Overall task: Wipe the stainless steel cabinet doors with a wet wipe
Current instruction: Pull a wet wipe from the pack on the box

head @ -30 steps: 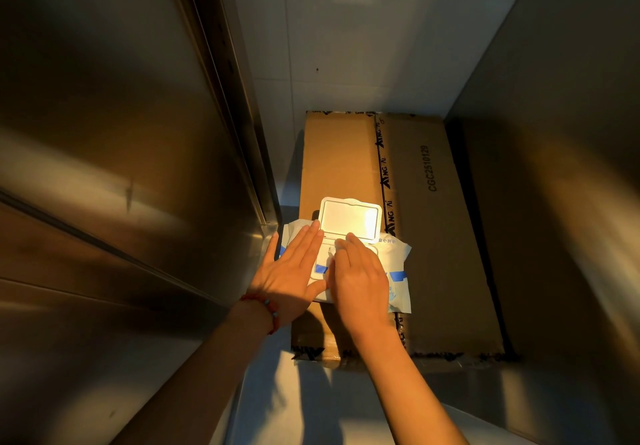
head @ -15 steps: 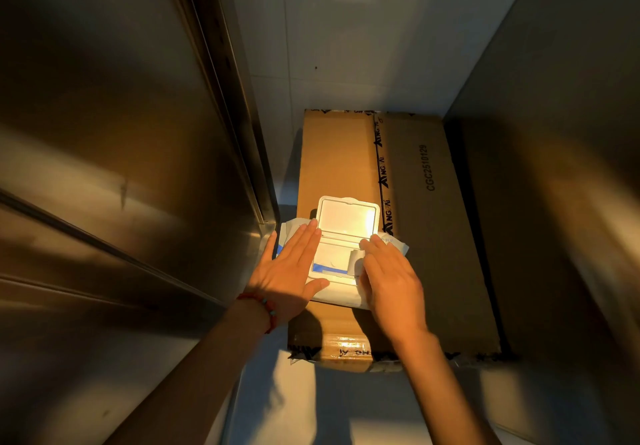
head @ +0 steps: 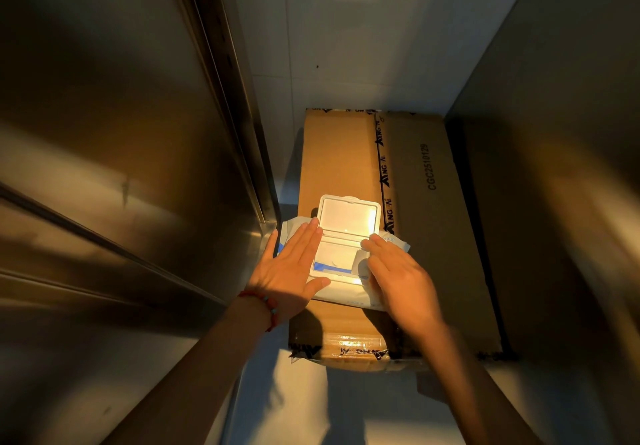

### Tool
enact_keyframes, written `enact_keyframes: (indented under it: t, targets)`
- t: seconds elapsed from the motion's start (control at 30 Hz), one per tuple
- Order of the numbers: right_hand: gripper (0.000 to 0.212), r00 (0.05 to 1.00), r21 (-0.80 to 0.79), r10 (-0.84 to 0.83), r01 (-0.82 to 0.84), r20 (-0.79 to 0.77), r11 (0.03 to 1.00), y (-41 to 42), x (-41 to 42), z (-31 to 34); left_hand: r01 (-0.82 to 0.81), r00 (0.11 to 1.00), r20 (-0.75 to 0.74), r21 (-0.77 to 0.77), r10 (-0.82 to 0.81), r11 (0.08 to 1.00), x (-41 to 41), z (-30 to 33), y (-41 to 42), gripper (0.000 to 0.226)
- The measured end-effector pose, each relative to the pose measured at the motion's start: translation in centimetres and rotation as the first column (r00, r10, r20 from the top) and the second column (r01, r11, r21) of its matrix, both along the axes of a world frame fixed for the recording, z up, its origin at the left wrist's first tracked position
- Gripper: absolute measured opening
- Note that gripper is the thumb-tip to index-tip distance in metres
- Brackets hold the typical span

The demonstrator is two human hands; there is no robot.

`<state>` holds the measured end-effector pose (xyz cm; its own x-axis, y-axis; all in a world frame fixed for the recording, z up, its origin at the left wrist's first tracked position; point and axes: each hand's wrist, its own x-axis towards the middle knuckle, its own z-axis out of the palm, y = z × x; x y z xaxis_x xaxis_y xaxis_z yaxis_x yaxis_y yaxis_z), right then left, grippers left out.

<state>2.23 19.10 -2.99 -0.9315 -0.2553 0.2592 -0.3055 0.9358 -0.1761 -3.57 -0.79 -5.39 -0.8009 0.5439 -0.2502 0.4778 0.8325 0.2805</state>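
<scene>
Both hands lie flat, fingers straight: left hand (head: 289, 271) and right hand (head: 401, 276) side by side.

wipe pack (head: 341, 294), lid open, steel door (head: 114, 154) left

On the cardboard box (head: 433, 237) we read one code, "CGC2510129", printed in dark letters running lengthwise down its right flap. Left of that code, along the box's centre seam, we see black-printed sealing tape (head: 385, 174) that repeats letters we read as "NG" beside a triangle-like mark; the full word we cannot make out. The same tape at the box's near edge carries print too blurred to read. The wet wipe pack (head: 346, 292), lying on the box left of the tape, shows faint small characters by its right corner, illegible.
</scene>
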Motion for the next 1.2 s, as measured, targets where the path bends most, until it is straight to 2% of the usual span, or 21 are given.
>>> enact_keyframes:
  t: [0.23,0.4,0.57,0.87,1.2]
  targets:
    - [0.047,0.997,0.043,0.067,-0.065,-0.043,0.997,1.2,-0.3,-0.3,0.003,1.0,-0.009,-0.008,-0.003,1.0,0.1,-0.1,-0.1,0.076]
    - [0.037,0.995,0.011,0.104,-0.104,-0.011,0.995,2.4,-0.5,-1.2,-0.002,1.0,0.004,-0.007,0.002,1.0,0.0,0.0,0.0,0.076]
    - [0.056,0.995,0.02,0.089,-0.088,-0.042,0.996,3.4,0.2,-1.1,-0.004,1.0,0.002,0.005,0.004,1.0,0.1,0.1,-0.1,0.076]
    - [0.049,0.986,0.041,0.156,-0.153,-0.06,0.987,3.8,0.4,0.3,0.006,1.0,0.0,-0.017,-0.006,1.0,0.2,0.4,-0.1,0.074]
    - [0.027,0.922,0.165,0.355,-0.33,-0.155,0.93,4.6,-0.2,0.6,0.004,1.0,0.006,-0.007,-0.004,1.0,0.3,0.5,0.0,0.075]
